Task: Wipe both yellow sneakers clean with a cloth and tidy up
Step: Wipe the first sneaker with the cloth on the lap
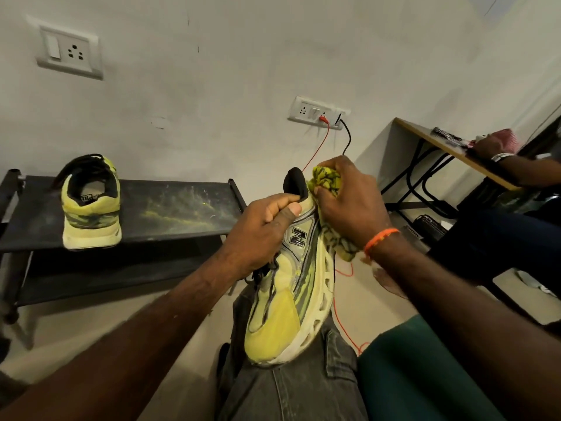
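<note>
One yellow sneaker [288, 302] rests toe-down on my lap, its side with the N logo facing me. My left hand [261, 229] grips it at the collar, thumb over the upper edge near the black heel lining. My right hand [352, 202] holds a bunched yellow-and-black patterned cloth [329, 183] against the heel and sole edge of that sneaker. The other yellow sneaker [91, 205] stands on the black shoe rack [176, 208] at the left, heel toward me.
The rack top is dusty with yellow smears. A red wire [343, 323] and a black wire run from a wall socket [317, 112] down past the sneaker. At the right, another person's arm [513, 168] rests on a small table [449, 147].
</note>
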